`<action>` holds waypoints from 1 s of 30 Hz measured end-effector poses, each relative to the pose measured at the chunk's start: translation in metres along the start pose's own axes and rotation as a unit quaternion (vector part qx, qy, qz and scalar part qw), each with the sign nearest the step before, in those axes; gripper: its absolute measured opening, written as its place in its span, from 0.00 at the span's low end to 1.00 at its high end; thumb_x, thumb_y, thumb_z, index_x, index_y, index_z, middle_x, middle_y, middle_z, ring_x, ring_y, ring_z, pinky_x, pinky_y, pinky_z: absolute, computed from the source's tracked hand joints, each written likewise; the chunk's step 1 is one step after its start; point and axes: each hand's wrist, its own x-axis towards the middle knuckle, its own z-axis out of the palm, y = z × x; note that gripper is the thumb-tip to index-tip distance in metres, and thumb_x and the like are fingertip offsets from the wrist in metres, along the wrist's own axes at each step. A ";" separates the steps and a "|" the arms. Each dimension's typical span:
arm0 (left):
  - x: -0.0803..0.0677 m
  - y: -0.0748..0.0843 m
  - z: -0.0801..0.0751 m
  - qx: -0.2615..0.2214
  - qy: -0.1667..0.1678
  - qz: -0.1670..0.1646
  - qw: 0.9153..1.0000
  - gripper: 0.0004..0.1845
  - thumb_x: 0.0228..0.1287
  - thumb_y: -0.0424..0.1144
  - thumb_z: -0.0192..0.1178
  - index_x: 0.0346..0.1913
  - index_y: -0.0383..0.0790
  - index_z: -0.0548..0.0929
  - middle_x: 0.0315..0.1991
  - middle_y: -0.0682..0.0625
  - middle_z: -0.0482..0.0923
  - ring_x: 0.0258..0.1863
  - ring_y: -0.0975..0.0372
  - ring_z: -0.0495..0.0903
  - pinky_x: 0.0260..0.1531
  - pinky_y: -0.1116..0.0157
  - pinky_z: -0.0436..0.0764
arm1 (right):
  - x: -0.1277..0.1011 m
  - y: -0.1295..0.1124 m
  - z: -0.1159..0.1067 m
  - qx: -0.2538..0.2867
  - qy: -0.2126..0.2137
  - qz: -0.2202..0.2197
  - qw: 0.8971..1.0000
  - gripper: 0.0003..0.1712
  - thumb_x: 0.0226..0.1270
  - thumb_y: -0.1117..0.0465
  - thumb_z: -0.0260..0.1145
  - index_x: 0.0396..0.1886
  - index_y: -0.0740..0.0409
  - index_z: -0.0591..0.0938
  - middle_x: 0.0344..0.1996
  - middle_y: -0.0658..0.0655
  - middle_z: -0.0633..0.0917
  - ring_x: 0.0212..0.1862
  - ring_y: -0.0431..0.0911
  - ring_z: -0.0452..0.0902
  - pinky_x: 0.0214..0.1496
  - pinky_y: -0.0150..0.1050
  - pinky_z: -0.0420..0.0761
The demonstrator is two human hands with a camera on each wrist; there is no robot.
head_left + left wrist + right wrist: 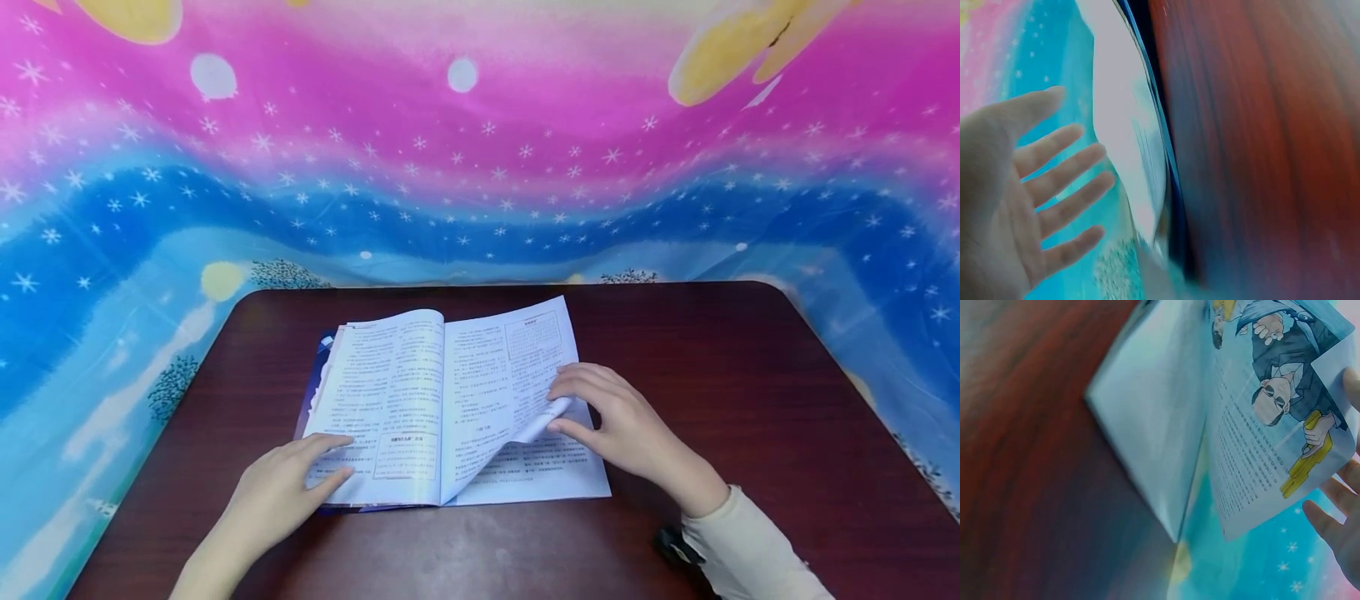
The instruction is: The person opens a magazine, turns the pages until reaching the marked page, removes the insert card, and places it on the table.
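Observation:
An open magazine [408, 367] with small printed text lies on the table. At its right side, my right hand [626, 425] pinches the outer edge of a page [480, 367] between thumb and fingers; that page is lifted and curls at its lower corner. Its underside [1250, 450] carries a drawing of a figure in sunglasses and a dark suit. My left hand [277, 492] rests at the lower left corner of the left page, fingers extended. In the left wrist view, the left hand [1029, 194] has spread fingers beside the page edges [1129, 125].
The dark brown wooden table [712, 375] extends around the magazine. Behind it hangs a pink and blue cloth [420, 150] with snowflakes. A small black object [675, 546] sits by the right sleeve [750, 542]. A dark blue cover edge [318, 371] shows beneath the left pages.

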 end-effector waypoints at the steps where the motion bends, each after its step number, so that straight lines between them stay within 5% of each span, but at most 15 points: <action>1: 0.002 0.005 0.000 -0.001 0.012 0.002 1.000 0.20 0.61 0.53 0.68 0.54 0.50 0.86 0.52 0.50 0.84 0.51 0.50 0.82 0.47 0.43 0.79 | 0.002 -0.002 -0.001 0.000 0.000 0.000 1.000 0.21 0.55 0.52 0.78 0.48 0.47 0.83 0.50 0.46 0.83 0.63 0.47 0.72 0.68 0.47 0.66; 7: 0.013 0.035 0.004 -0.038 0.078 0.042 0.995 0.18 0.61 0.52 0.69 0.52 0.51 0.86 0.50 0.54 0.84 0.51 0.54 0.83 0.48 0.47 0.81 | 0.014 -0.013 -0.004 -0.001 -0.006 -0.009 1.000 0.21 0.53 0.52 0.79 0.46 0.47 0.83 0.50 0.48 0.84 0.63 0.46 0.72 0.68 0.47 0.66; 14: 0.027 0.067 0.016 -0.079 0.151 0.165 0.971 0.19 0.60 0.48 0.70 0.54 0.49 0.84 0.51 0.56 0.83 0.52 0.60 0.81 0.49 0.54 0.82 | 0.028 -0.030 -0.010 -0.016 -0.011 -0.028 0.999 0.20 0.55 0.49 0.78 0.45 0.47 0.83 0.50 0.49 0.85 0.62 0.45 0.73 0.66 0.46 0.68; 22: 0.034 0.101 0.013 -0.148 0.177 0.251 0.940 0.21 0.67 0.53 0.63 0.57 0.46 0.82 0.55 0.56 0.81 0.55 0.62 0.80 0.50 0.57 0.82 | 0.045 -0.043 -0.012 -0.042 -0.014 -0.070 0.997 0.18 0.55 0.47 0.78 0.42 0.48 0.84 0.48 0.50 0.85 0.60 0.45 0.73 0.66 0.44 0.69; 30: 0.043 0.124 0.006 -0.151 0.199 0.313 0.916 0.27 0.60 0.45 0.71 0.61 0.44 0.79 0.56 0.54 0.81 0.54 0.62 0.81 0.51 0.59 0.82 | 0.063 -0.058 -0.014 -0.067 -0.014 -0.107 0.992 0.16 0.60 0.44 0.74 0.39 0.49 0.83 0.44 0.47 0.84 0.59 0.45 0.74 0.68 0.41 0.67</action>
